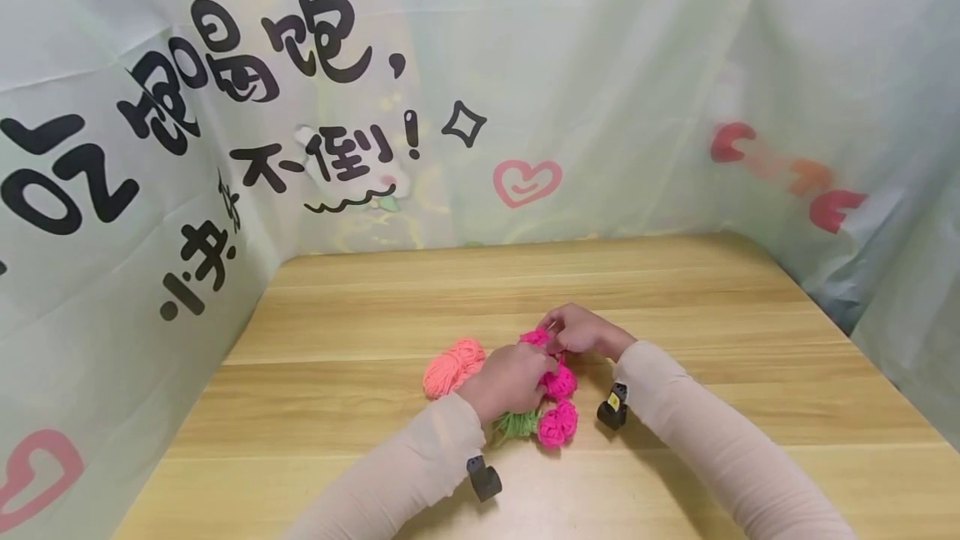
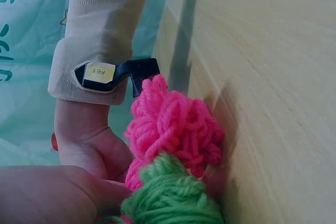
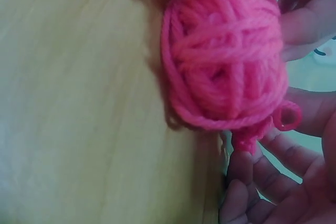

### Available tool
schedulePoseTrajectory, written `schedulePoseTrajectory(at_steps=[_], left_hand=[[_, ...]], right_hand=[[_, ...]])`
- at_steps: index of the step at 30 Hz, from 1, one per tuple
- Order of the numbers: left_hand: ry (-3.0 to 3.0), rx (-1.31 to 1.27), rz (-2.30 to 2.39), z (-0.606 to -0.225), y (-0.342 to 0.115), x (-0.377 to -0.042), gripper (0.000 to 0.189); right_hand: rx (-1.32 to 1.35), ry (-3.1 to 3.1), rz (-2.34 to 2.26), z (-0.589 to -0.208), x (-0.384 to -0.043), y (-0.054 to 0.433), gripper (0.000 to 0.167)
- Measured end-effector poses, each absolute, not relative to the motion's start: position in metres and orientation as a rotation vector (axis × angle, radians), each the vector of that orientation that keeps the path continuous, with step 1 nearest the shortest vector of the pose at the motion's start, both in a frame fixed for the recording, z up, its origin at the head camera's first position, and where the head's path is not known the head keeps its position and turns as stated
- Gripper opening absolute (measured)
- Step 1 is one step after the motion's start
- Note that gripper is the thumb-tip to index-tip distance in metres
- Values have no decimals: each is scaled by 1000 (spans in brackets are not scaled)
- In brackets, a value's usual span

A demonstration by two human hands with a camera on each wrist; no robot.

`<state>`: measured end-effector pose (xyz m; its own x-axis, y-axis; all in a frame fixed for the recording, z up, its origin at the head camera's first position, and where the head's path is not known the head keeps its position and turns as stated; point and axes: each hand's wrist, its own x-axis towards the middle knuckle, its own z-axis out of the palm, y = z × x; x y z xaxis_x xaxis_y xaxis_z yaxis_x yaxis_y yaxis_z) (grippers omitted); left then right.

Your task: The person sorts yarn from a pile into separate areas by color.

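Observation:
My right hand (image 1: 581,328) reaches in from the far side and pinches a bit of pink yarn (image 3: 244,140) between its fingertips. A small pink loop (image 3: 289,116) stands out by the thumb. Close in front, my left hand (image 1: 512,377) has its fingers bent at the pink yarn, holding it from the left. A wound pink ball (image 3: 226,56) lies between the two hands. Nearer me on the table is another pink bunch (image 1: 557,425), beside a green yarn bundle (image 1: 517,425) partly under my left hand.
A coral yarn skein (image 1: 453,367) lies left of my left hand. Black wrist cameras (image 1: 483,478) hang below both sleeves. The wooden table (image 1: 337,298) is bordered by a printed cloth curtain (image 1: 615,107) at the back and sides.

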<state>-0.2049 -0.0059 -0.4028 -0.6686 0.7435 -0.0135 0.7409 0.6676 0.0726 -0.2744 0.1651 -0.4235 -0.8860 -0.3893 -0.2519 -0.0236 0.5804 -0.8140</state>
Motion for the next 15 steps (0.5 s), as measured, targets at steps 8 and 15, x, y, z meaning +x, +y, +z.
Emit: schedulePoseTrajectory(at_steps=[8, 15], left_hand=[[2818, 1225, 109, -404, -5, -206, 17], [2812, 1218, 102, -406, -4, -206, 19]], right_hand=[[-307, 2379, -1285, -421, -273, 168, 32], [-298, 2387, -1301, -418, -275, 169, 30]])
